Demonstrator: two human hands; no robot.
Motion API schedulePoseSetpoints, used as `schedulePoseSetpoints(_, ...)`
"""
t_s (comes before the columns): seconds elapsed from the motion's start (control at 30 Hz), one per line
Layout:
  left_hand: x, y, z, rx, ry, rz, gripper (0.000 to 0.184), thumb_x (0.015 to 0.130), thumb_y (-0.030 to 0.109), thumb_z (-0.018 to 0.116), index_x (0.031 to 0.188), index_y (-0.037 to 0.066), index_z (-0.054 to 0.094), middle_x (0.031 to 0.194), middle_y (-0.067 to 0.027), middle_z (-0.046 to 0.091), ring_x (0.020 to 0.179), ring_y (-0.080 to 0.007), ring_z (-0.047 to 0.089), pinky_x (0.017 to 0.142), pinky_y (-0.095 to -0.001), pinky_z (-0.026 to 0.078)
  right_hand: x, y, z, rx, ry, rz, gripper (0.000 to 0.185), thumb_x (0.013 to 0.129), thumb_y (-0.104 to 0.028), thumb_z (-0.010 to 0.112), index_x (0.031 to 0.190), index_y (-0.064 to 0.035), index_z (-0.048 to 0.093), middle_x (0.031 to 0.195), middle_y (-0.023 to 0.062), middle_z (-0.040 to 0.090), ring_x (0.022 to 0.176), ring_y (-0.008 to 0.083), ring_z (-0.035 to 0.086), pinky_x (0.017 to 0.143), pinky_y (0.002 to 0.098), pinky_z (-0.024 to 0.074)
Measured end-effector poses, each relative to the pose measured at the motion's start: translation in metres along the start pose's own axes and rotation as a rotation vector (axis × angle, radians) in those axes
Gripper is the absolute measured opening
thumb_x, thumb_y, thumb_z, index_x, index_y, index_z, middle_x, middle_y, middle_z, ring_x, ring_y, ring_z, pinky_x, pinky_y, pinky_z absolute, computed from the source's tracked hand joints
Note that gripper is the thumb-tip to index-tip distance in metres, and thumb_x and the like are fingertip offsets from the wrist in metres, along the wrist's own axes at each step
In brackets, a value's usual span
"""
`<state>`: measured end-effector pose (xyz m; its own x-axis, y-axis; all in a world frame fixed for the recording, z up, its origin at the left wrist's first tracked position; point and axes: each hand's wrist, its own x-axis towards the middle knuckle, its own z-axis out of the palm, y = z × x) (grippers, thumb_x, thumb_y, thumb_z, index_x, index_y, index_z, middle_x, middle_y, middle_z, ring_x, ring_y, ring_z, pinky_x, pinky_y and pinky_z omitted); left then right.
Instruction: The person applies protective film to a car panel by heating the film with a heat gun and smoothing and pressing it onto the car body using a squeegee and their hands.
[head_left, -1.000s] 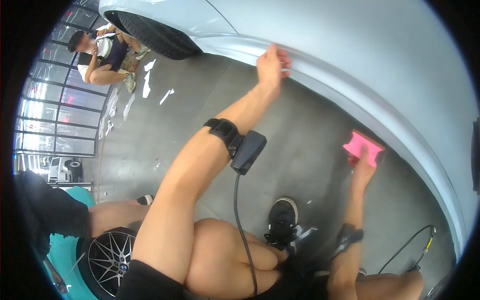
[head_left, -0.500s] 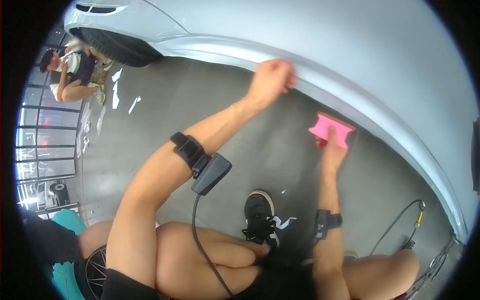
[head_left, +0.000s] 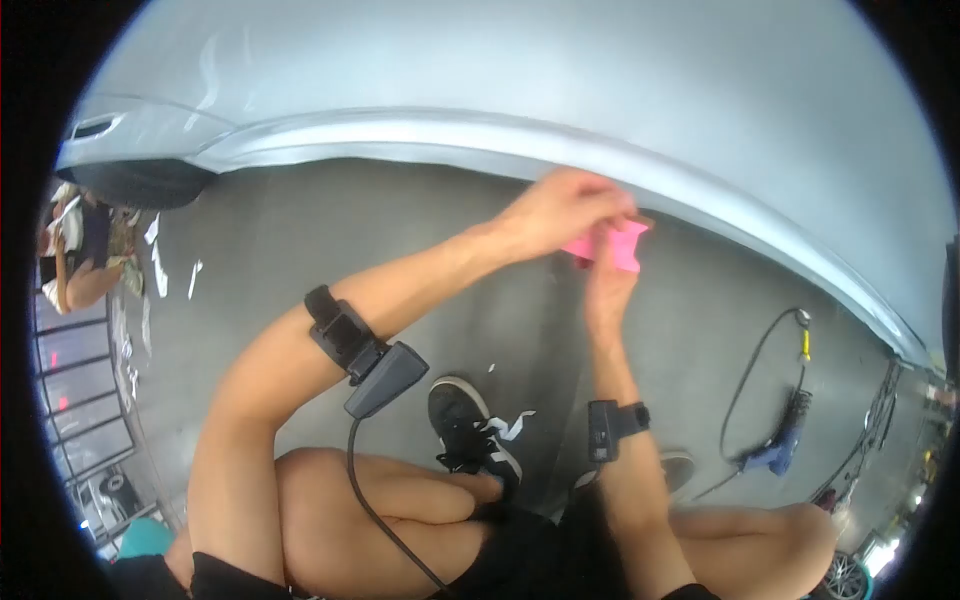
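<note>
A pink squeegee [head_left: 625,245] with a brown strip along its upper edge is gripped by my right hand [head_left: 606,290], the thumb lying across its face. My left hand [head_left: 565,212] reaches over from the left with bent, pressed-together fingers at the squeegee's upper edge, overlapping it. Some blur there hides what those fingertips hold, if anything. Just beyond both hands runs the lower sill [head_left: 500,135] of a pale silver-blue car.
Black shoes [head_left: 460,420] stand on the grey floor below my arms. A blue-handled tool [head_left: 770,458] with a coiled cable lies at the right. White scraps [head_left: 158,262] lie at the left, near a tyre [head_left: 140,183] and a crouching person [head_left: 85,250].
My left hand has moved right and down to the squeegee. My right hand has brought the squeegee left and slightly up. The view has shifted, showing the blue-handled tool.
</note>
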<state>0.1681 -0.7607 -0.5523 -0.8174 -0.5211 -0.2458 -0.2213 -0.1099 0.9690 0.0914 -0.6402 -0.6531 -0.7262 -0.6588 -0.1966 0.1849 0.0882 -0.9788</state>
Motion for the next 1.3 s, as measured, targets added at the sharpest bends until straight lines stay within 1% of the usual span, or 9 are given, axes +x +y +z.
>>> schedulePoseSetpoints(0.03,0.008,0.008,0.013,0.077,-0.081,0.04,0.041,0.102,0.037,0.055,0.114,0.002,0.071,0.108,-0.0102,0.072,0.102,-0.0183,0.066,0.087,-0.0352,0.054,0.004,-0.002,-0.004,0.001,0.102,-0.174,0.037,0.102,-0.028,0.06,0.124,0.0018,0.064,0.115,0.0135,0.068,0.097,0.0148,0.064,0.082,0.0287,0.0514)
schedulePoseSetpoints(0.07,0.017,0.017,0.023,0.072,-0.137,0.054,0.041,0.101,0.039,0.055,0.114,0.003,0.07,0.108,-0.0092,0.071,0.101,-0.0174,0.066,0.087,-0.0349,0.053,0.008,0.006,-0.009,-0.004,0.223,-0.255,0.033,0.102,-0.024,0.057,0.125,-0.0003,0.056,0.123,0.0114,0.059,0.102,0.0169,0.059,0.085,0.0336,0.0498)
schedulePoseSetpoints(0.1,0.027,0.022,0.034,0.078,-0.145,0.066,0.041,0.101,0.039,0.055,0.114,0.003,0.07,0.108,-0.0092,0.071,0.101,-0.0174,0.066,0.087,-0.0349,0.053,0.01,0.01,-0.018,-0.001,0.232,-0.267,0.033,0.102,-0.024,0.057,0.125,-0.0003,0.056,0.123,0.0114,0.059,0.102,0.0169,0.059,0.085,0.0336,0.0498)
schedulePoseSetpoints(0.2,0.052,0.038,0.071,0.062,-0.208,-0.065,0.049,0.099,0.047,0.056,0.116,0.002,0.068,0.105,-0.008,0.07,0.1,-0.0176,0.064,0.086,-0.0349,0.053,0.006,0.009,-0.051,0.338,0.559,-0.226,0.029,0.09,-0.007,0.053,0.119,-0.0029,0.055,0.113,0.0094,0.064,0.098,0.0178,0.061,0.075,0.0303,0.0497)
schedulePoseSetpoints(0.4,0.07,0.05,0.146,-0.143,-0.094,-0.154,0.055,0.096,0.049,0.056,0.124,0.002,0.06,0.116,-0.0097,0.064,0.106,-0.0198,0.059,0.086,-0.0371,0.051,0.0,-0.025,-0.101,0.408,0.761,-0.254,0.031,0.091,-0.009,0.054,0.12,0.0005,0.053,0.113,0.0113,0.063,0.097,0.0213,0.063,0.077,0.0332,0.0509)
schedulePoseSetpoints(0.57,0.08,0.043,0.172,-0.343,0.114,-0.14,0.054,0.096,0.049,0.053,0.124,0.003,0.059,0.116,-0.0099,0.063,0.105,-0.0199,0.058,0.084,-0.0375,0.051,0.022,-0.029,-0.119,0.489,0.794,-0.258,0.031,0.09,-0.01,0.053,0.118,0.0028,0.056,0.115,0.014,0.064,0.1,0.0235,0.064,0.08,0.034,0.0522)
schedulePoseSetpoints(0.93,0.085,0.047,0.207,-0.498,0.367,-0.088,0.05,0.096,0.04,0.05,0.128,0.002,0.058,0.119,-0.0109,0.063,0.108,-0.0207,0.058,0.087,-0.0381,0.05,0.029,-0.072,-0.133,0.715,0.838,-0.236,0.036,0.087,-0.01,0.052,0.117,0.0082,0.058,0.121,0.0209,0.065,0.105,0.0281,0.064,0.086,0.0371,0.054)
schedulePoseSetpoints(1.13,0.087,0.051,0.216,-0.483,0.481,-0.081,0.048,0.098,0.037,0.048,0.127,0.001,0.057,0.12,-0.0104,0.062,0.108,-0.0205,0.058,0.086,-0.0382,0.051,0.036,-0.084,-0.142,0.724,0.755,-0.261,0.043,0.089,-0.011,0.049,0.127,0.0088,0.051,0.121,0.023,0.064,0.107,0.0302,0.064,0.09,0.0395,0.0531)
schedulePoseSetpoints(1.3,0.091,0.055,0.216,-0.481,0.529,-0.12,0.04,0.098,0.029,0.048,0.126,0.002,0.058,0.117,-0.0096,0.063,0.106,-0.0198,0.058,0.085,-0.0379,0.051,0.038,-0.087,-0.136,0.768,0.638,-0.246,0.051,0.089,-0.009,0.047,0.137,0.0032,0.042,0.119,0.0201,0.061,0.108,0.0281,0.061,0.091,0.0398,0.0518)
